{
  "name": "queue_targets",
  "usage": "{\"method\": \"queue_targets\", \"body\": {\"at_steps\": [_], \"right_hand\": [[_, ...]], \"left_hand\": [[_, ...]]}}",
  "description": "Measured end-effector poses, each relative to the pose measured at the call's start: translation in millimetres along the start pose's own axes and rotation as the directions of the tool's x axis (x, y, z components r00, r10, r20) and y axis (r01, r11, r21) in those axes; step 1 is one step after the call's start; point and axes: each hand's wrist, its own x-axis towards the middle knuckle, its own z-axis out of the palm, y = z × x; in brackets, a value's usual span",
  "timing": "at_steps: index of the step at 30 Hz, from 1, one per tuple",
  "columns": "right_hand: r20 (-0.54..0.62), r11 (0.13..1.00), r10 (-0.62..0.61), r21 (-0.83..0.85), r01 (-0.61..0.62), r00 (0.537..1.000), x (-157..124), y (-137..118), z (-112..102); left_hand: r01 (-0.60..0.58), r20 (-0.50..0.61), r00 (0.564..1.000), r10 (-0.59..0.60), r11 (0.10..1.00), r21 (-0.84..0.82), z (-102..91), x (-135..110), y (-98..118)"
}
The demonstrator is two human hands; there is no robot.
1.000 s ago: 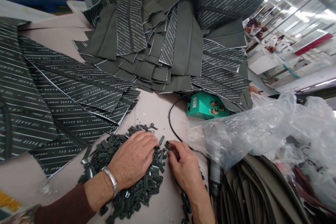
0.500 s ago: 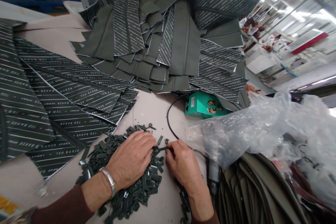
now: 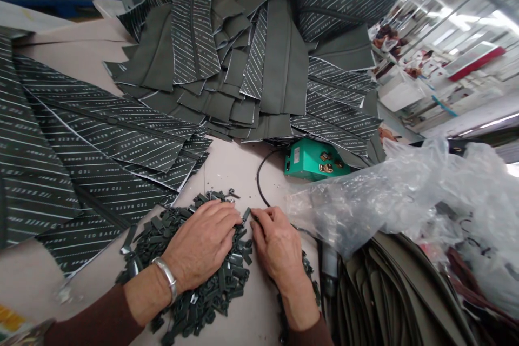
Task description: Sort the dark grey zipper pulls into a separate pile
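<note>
My left hand [image 3: 203,243], with a silver bangle at the wrist, rests on a heap of small dark zipper sliders [image 3: 221,284] with pull tabs. Its fingers are bent and pressed together, and their tips hide whatever they grip. To the right of the heap, my right hand [image 3: 278,243] is closed in a pinch. A small dark bit shows at its fingertips, too hidden to name. One slider's pull tab [image 3: 246,214] stands out between the two hands. More dark sliders [image 3: 310,275] lie partly hidden beside my right wrist.
Striped and plain dark fabric panels [image 3: 284,59] with zippers are piled at the back, others [image 3: 109,135] on the left. A green box [image 3: 310,159] with a black cable [image 3: 259,178] sits behind my hands. Clear plastic [image 3: 348,211] and stacked dark pieces [image 3: 389,292] are at right.
My right hand has shifted slightly up and left, closer to my left fingertips. The dark strip that showed between the hands is no longer visible. The left hand stays almost in place.
</note>
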Motion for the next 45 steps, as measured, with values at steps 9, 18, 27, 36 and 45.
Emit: {"method": "queue_targets", "body": {"at_steps": [9, 18, 27, 36, 45], "right_hand": [[-0.028, 0.996, 0.09, -0.004, -0.09, 0.996, -33.3, 16.7, -8.0], [0.075, 0.913, -0.074, 0.407, 0.038, 0.994, -40.2, -14.1, 2.3], [0.214, 0.922, -0.003, 0.379, -0.08, 0.977, -28.8, -13.6, -6.8], [0.256, 0.941, 0.044, 0.313, -0.126, 0.966, -23.6, -12.8, -5.2], [0.29, 0.94, -0.04, 0.336, -0.063, 0.956, -24.0, -10.2, -7.3]], "left_hand": [[0.007, -0.01, 1.0, -0.008, 0.999, -0.031, -1.0, 0.5, 0.6], [0.013, 0.024, 1.0, -0.012, 0.999, -0.037, 0.8, -0.9, -0.9], [0.001, 0.016, 1.0, -0.001, 1.0, -0.022, 0.4, 0.3, -0.7], [0.001, 0.002, 1.0, -0.001, 1.0, -0.029, 0.9, -1.2, -0.9], [-0.01, -0.007, 1.0, 0.01, 1.0, -0.016, 1.2, -0.7, -1.0]]}}
